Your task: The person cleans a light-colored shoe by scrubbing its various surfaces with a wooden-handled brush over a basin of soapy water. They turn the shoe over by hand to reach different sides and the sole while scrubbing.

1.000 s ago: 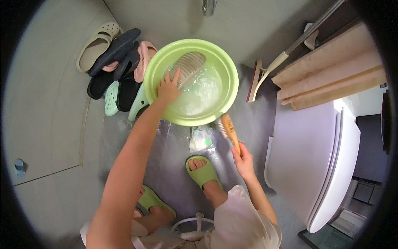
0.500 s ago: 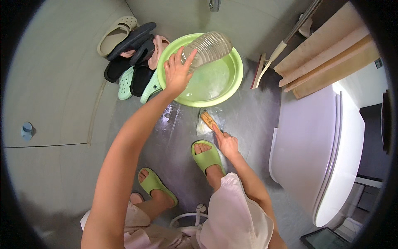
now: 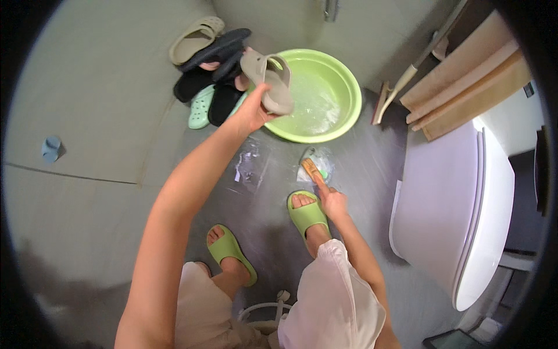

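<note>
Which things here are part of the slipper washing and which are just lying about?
In use: left hand, tan slipper, green basin, right hand, scrub brush.
Lying about: slipper pile, toilet, squeegee.

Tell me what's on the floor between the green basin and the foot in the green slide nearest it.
In the head view, between the green basin and that foot lies wet grey floor, with the wooden brush held by the right hand.
</note>
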